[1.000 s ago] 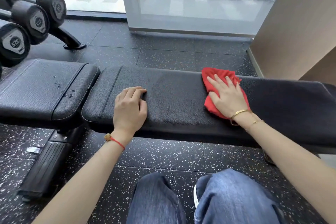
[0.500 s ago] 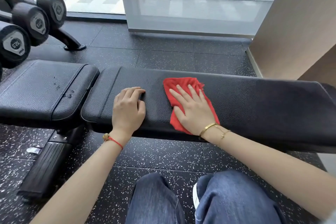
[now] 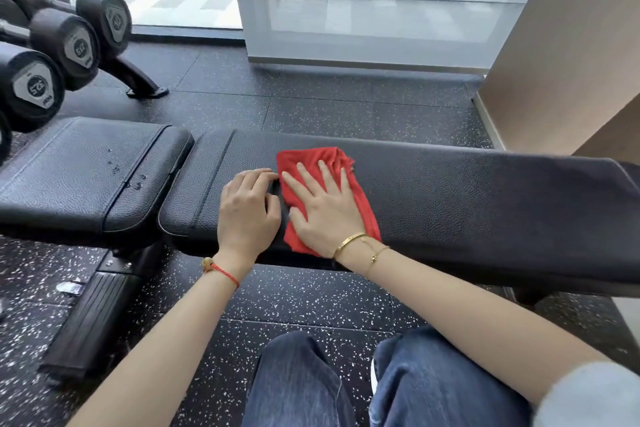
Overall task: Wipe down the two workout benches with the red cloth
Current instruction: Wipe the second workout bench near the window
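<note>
A long black padded bench (image 3: 467, 198) runs across the middle of the view. The red cloth (image 3: 311, 163) lies flat on it, left of its centre. My right hand (image 3: 323, 208) presses on the cloth with straight, spread fingers. My left hand (image 3: 247, 208) rests on the bench pad just left of the cloth, its fingers bent at the knuckles and holding nothing. A second black pad (image 3: 83, 177) adjoins at the left, with a few water droplets (image 3: 133, 182) on it.
A rack of black dumbbells (image 3: 52, 55) stands at the far left. The bench's black foot (image 3: 90, 319) lies on the speckled rubber floor. A glass panel (image 3: 374, 3) stands behind the bench and a beige wall (image 3: 568, 62) at right. My knees in jeans (image 3: 381, 381) are below.
My right hand has slid the red cloth leftward along the bench, from its right part to right beside my left hand. The left hand has stayed in place.
</note>
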Tool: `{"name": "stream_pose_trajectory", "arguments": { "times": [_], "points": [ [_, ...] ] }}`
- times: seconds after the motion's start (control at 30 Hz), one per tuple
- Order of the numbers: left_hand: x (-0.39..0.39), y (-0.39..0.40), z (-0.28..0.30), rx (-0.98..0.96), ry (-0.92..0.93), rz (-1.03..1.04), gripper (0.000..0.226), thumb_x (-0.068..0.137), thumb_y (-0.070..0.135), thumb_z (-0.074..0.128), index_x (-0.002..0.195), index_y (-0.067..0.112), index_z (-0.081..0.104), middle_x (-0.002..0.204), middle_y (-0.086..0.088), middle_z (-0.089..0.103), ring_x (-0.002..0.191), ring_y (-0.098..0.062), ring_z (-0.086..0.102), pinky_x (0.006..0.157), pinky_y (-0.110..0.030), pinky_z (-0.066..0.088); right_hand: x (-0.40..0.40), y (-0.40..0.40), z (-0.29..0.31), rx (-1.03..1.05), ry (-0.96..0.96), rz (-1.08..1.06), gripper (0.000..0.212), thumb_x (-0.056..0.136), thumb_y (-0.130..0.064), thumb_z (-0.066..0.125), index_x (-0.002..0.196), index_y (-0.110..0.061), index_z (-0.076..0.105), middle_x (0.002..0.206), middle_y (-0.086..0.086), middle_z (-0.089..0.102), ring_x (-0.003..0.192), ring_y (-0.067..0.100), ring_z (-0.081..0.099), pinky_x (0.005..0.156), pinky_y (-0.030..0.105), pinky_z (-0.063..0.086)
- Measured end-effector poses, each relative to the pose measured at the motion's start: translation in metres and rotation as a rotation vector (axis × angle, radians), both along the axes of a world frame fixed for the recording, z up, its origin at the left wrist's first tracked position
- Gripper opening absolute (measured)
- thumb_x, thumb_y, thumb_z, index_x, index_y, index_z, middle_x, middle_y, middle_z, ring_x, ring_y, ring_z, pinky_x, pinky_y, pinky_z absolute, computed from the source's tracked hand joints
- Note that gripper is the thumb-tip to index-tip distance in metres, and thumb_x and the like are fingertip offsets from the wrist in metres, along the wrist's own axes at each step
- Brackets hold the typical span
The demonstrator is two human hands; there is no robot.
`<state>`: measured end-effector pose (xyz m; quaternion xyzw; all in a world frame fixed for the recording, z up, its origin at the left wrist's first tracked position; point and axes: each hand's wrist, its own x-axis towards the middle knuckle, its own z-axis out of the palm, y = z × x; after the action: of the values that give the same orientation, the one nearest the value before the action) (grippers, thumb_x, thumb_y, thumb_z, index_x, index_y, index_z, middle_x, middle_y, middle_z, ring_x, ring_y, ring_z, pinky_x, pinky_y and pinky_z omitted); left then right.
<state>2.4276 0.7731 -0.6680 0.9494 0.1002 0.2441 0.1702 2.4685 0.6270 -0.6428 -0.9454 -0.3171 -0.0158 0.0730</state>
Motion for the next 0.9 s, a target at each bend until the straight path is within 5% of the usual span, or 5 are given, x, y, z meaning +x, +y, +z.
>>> {"name": "stream_pose_trajectory", "arguments": {
  "times": [0.17, 0.47, 0.73, 0.9],
  "points": [
    [0.000, 0.001, 0.000, 0.001, -0.011, -0.016, 0.037, 0.083, 0.021, 0.043, 0.112, 0.018, 0.065, 0.121, 0.002, 0.065, 0.118, -0.021, 0.054, 0.104, -0.041, 0.041, 0.011, -0.066, 0.001, 0.025, -0.006, 0.086, 0.059, 0.095, -0.043, 0.039, 0.151, -0.039, 0.022, 0.161, -0.012, 0.017, 0.150, 0.023, 0.009, 0.121, 0.046, 0.001],
    [0.000, 0.000, 0.000, -0.001, -0.004, -0.006, 0.036, 0.084, 0.020, 0.044, 0.114, 0.018, 0.065, 0.122, 0.003, 0.064, 0.119, -0.020, 0.053, 0.105, -0.039, 0.040, 0.108, -0.055, 0.006, 0.000, 0.078, -0.354, 0.058, 0.095, -0.044, 0.032, 0.152, -0.037, 0.022, 0.162, -0.008, 0.016, 0.150, 0.027, 0.007, 0.120, 0.051, -0.002],
    [-0.002, 0.000, 0.002, 0.006, 0.007, -0.015, 0.035, 0.083, 0.017, 0.048, 0.114, 0.018, 0.065, 0.123, 0.002, 0.064, 0.118, -0.022, 0.054, 0.104, -0.040, 0.039, 0.041, -0.043, 0.004, -0.028, 0.022, 0.142, 0.059, 0.096, -0.043, 0.037, 0.152, -0.039, 0.018, 0.162, -0.012, 0.014, 0.150, 0.022, 0.005, 0.120, 0.050, -0.002],
    [-0.002, 0.000, 0.001, 0.004, 0.013, -0.012, 0.038, 0.084, 0.019, 0.045, 0.116, 0.019, 0.064, 0.124, 0.003, 0.064, 0.120, -0.020, 0.052, 0.104, -0.037, 0.038, 0.044, -0.128, 0.002, 0.019, 0.013, 0.014, 0.058, 0.094, -0.041, 0.039, 0.151, -0.039, 0.025, 0.160, -0.011, 0.020, 0.150, 0.024, 0.013, 0.121, 0.047, 0.003]
  ]
}}
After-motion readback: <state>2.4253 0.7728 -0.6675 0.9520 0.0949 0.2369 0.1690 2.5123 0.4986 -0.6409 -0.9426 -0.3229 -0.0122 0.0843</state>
